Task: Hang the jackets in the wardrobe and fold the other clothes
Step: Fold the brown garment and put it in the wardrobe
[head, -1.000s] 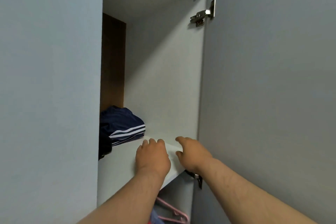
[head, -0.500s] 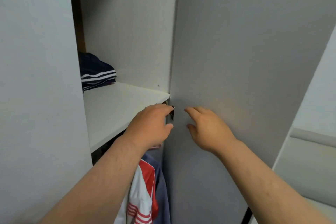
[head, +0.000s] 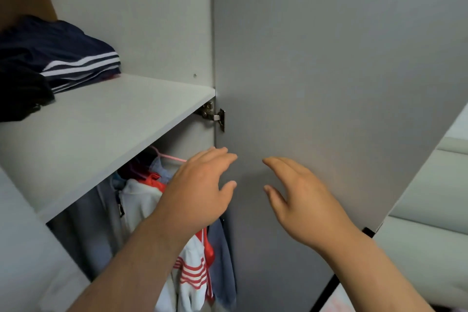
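Right now both hands are up in front of the wardrobe (head: 152,20), and both are loose with the fingers a little spread, so neither one holds anything. The left hand (head: 200,190) floats just below the front edge of the shelf (head: 106,129), in front of the hanging jackets. The right hand (head: 301,200) is close to the inside of the open door (head: 329,71), but I cannot tell if its fingertips touch it. Under the shelf hang a white and red jacket (head: 192,268), a blue-grey jacket (head: 222,261) beside it by the door, and a grey jacket (head: 96,223) on its other side. The left arm covers part of the white and red jacket, and the bottoms of the jackets run out of view. A pink hanger (head: 167,157) peeks out above them, but the shelf hides what it hangs on. On the shelf, at the back left, lies a folded pile of dark blue clothes (head: 73,58) with white stripes, cut off at its left side. A black thing (head: 22,94) sits in front of it, too dark to make out. A metal hinge (head: 212,115) joins the door to the wardrobe just under the shelf. Past the door on the right is something pale and padded (head: 430,210), mostly hidden.
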`<control>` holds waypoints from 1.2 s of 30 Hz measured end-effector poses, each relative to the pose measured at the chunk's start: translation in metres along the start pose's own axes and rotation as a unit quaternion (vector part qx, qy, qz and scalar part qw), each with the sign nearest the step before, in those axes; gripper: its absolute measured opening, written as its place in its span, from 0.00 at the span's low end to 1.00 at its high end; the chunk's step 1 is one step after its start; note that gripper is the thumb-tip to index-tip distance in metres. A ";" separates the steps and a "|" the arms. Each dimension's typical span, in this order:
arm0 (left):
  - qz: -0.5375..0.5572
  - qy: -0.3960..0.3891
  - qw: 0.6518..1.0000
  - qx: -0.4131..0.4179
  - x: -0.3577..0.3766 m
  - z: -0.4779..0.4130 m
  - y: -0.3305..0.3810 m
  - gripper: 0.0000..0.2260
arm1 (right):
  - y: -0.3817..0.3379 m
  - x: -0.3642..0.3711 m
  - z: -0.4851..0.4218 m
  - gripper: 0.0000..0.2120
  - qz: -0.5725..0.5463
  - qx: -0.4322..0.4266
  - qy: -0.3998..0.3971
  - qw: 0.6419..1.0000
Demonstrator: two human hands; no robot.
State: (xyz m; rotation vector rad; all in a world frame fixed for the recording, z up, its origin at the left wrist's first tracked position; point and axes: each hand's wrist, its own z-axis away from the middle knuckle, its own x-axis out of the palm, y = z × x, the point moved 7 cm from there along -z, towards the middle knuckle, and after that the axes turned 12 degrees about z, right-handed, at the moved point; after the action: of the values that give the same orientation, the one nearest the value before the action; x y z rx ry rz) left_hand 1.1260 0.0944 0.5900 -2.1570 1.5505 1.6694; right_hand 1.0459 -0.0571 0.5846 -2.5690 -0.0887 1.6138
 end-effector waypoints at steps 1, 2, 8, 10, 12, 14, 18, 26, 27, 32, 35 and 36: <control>0.004 -0.006 1.000 -0.003 0.002 0.002 -0.001 0.23 | 0.000 0.004 0.004 0.23 -0.003 0.004 -0.010 1.000; 0.009 -0.012 1.000 -0.007 0.004 0.003 -0.002 0.23 | -0.001 0.007 0.009 0.23 -0.005 0.009 -0.019 1.000; 0.028 -0.046 0.998 0.011 0.013 0.015 0.009 0.23 | -0.003 -0.006 0.045 0.24 0.013 0.069 -0.024 0.997; 0.045 -0.057 0.997 0.023 0.017 0.024 0.016 0.22 | -0.004 -0.012 0.064 0.24 0.025 0.096 -0.020 0.995; 0.056 -0.071 0.995 0.034 0.022 0.034 0.023 0.22 | -0.005 -0.017 0.085 0.24 0.030 0.123 -0.020 0.992; 0.065 -0.085 0.993 0.043 0.027 0.044 0.030 0.22 | -0.010 -0.022 0.107 0.24 0.034 0.146 -0.022 0.988; 0.088 -0.116 0.987 0.075 0.039 0.061 0.052 0.19 | -0.020 -0.035 0.147 0.24 0.044 0.182 -0.016 0.982; 0.114 -0.227 0.957 0.142 0.098 0.100 0.114 0.16 | 0.015 -0.069 0.264 0.24 0.073 0.304 -0.002 0.950; 0.115 -0.241 0.952 0.151 0.107 0.105 0.122 0.16 | 0.023 -0.074 0.281 0.24 0.079 0.322 -0.003 0.943; 0.133 -0.320 0.913 0.217 0.162 0.122 0.173 0.16 | 0.064 -0.093 0.358 0.23 0.105 0.428 -0.015 0.897; 0.129 -0.368 0.885 0.254 0.197 0.126 0.204 0.14 | 0.089 -0.100 0.405 0.24 0.126 0.499 -0.020 0.857; 0.129 -0.381 0.877 0.265 0.208 0.126 0.214 0.14 | 0.096 -0.101 0.420 0.24 0.127 0.520 -0.021 0.844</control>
State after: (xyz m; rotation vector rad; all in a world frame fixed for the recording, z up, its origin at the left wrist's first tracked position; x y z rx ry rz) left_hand 0.8766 -0.0893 0.4942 -0.8896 1.7539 1.5837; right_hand 0.6235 -0.1385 0.4822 -1.7033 0.8973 1.2250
